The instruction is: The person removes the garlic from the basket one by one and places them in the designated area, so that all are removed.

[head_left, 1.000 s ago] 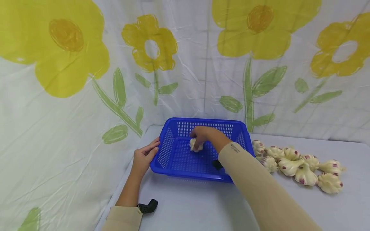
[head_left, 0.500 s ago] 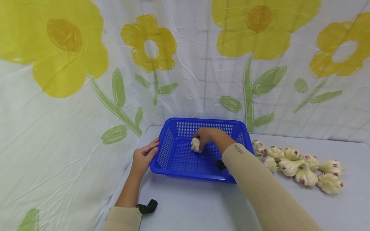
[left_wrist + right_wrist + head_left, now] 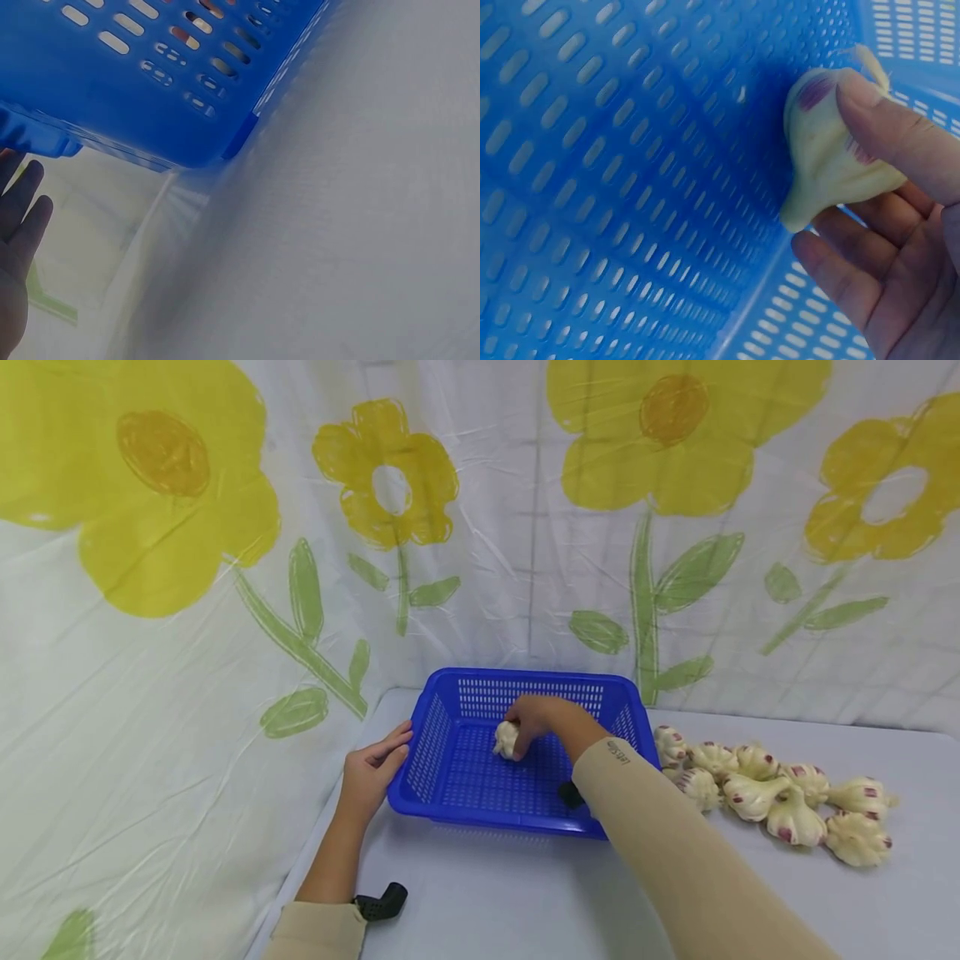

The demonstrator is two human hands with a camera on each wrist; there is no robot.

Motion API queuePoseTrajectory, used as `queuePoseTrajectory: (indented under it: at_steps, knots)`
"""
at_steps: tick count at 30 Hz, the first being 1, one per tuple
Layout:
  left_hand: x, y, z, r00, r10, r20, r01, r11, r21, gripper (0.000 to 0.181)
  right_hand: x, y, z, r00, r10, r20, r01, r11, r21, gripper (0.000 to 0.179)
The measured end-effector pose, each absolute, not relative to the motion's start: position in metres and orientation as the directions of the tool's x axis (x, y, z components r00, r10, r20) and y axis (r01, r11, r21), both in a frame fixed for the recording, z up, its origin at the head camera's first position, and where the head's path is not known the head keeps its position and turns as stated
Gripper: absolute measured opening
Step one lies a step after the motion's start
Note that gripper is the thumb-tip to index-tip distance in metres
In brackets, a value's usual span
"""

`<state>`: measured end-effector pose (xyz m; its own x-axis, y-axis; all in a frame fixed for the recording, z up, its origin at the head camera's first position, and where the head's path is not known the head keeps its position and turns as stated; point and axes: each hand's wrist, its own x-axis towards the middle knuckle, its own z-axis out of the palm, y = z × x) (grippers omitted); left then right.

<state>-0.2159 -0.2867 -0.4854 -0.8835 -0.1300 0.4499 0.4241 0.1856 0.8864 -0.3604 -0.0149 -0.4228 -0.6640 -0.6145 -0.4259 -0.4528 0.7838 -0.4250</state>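
Note:
A blue plastic basket [image 3: 502,820] with slotted walls stands on the white table. Inside it, my right hand [image 3: 531,722] holds a garlic bulb [image 3: 506,740] low over the basket floor. The right wrist view shows the thumb across the cream, purple-streaked garlic bulb [image 3: 829,150], with the other fingers behind and below it. My left hand [image 3: 369,777] lies at the basket's left rim, fingers stretched out along it. In the left wrist view, the straight fingers [image 3: 22,225] of that hand are just below the basket's rim [image 3: 45,135].
Several garlic bulbs [image 3: 795,814] lie in a loose group on the table [image 3: 495,893] right of the basket. A white cloth [image 3: 495,602] printed with yellow flowers hangs behind and at the left. Black wrist devices [image 3: 384,902] sit at both sleeves.
My right hand has shifted slightly right within the basket and turned, so more of the garlic bulb shows at its left. The left hand stays at the rim.

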Motion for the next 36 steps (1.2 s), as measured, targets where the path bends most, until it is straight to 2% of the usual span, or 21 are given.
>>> queuePoseTrajectory:
  at_steps: [10, 15, 25, 30, 36]
  knots:
    - [-0.215, -0.286, -0.484, -0.885, -0.131, 0.446, 0.421, 0.183, 0.889, 0.026, -0.361, -0.022, -0.423, -0.704, -0.544, -0.457, -0.402, 0.835, -0.375, 0.073]
    - [-0.214, -0.286, -0.484, -0.887, -0.131, 0.443, 0.417, 0.182, 0.890, 0.026, -0.361, -0.022, -0.424, -0.692, -0.562, -0.454, -0.425, 0.825, -0.373, 0.069]
    - [-0.218, -0.286, -0.484, -0.884, -0.108, 0.455, 0.433, 0.179, 0.884, 0.026, -0.369, -0.009, -0.428, -0.625, -0.657, -0.422, -0.493, 0.751, -0.439, 0.049]
    - [-0.215, -0.285, -0.480, -0.902, -0.115, 0.417, 0.396, 0.168, 0.903, 0.026, -0.370, -0.006, -0.426, -0.640, -0.671, -0.375, -0.497, 0.733, -0.464, 0.053]
    - [-0.210, -0.285, -0.471, -0.910, -0.105, 0.402, 0.381, 0.177, 0.908, 0.026, -0.370, 0.002, -0.415, -0.692, -0.673, -0.262, -0.431, 0.676, -0.598, 0.058]
